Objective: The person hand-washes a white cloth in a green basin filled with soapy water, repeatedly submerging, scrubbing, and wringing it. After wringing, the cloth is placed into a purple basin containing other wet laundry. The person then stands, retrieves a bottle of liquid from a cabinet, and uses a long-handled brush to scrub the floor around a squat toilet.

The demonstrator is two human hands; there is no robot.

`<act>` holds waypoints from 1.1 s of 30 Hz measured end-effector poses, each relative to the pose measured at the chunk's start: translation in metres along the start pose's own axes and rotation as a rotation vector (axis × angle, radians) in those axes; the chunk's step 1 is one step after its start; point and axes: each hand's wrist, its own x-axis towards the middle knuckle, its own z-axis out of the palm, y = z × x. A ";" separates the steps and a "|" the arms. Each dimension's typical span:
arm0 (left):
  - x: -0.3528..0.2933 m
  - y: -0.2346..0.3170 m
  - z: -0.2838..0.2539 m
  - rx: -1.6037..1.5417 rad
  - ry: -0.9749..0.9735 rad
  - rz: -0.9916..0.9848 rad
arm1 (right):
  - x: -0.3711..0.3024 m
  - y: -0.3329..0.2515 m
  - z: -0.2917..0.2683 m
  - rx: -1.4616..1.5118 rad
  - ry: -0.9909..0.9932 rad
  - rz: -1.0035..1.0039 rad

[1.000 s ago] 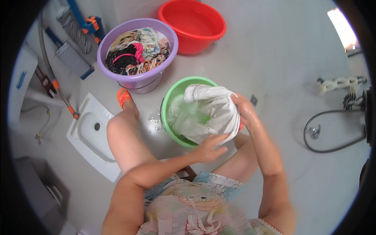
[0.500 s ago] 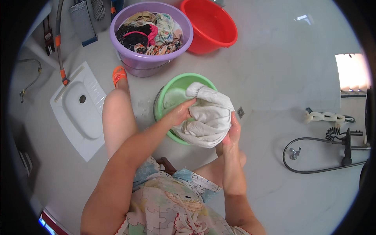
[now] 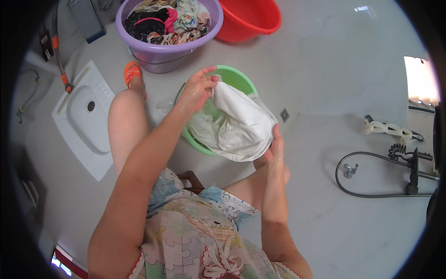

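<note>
The white cloth is hanging between the two hands, over the green bucket, and its near fold is poking past the rim toward the person's body; the left hand is pinching the thin top end, out by the far part of the bucket, with its fingers not all pressed together; the right hand is gripping the right edge, with the thumb showing and some fingers going behind the cloth, so I cannot tell how hard they are squeezing; the long way of the cloth is running on a slant, from the left hand, far and to the left, down to the right hand, near and to the right; so the cloth is lying to the right of the left hand and to the left of the right hand; both hands are touching it, so no gap is making one nearer, but the big round fold is sitting closer to the right hand; the right hand is also sitting closer to the body; a paler part of the cloth is dipping inside the bucket, on the left; past that, a purple bucket is holding a pile of clothes, and a red tub is standing just beside it.
</note>
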 end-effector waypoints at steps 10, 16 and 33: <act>0.004 0.025 -0.004 0.353 -0.006 -0.062 | 0.006 -0.033 -0.018 -0.766 0.327 -0.030; -0.003 0.007 -0.010 1.032 -0.384 0.095 | -0.009 -0.031 0.000 -0.631 0.295 -0.306; 0.001 0.047 0.044 1.101 -0.477 0.166 | -0.029 -0.064 -0.012 -1.088 0.168 -0.215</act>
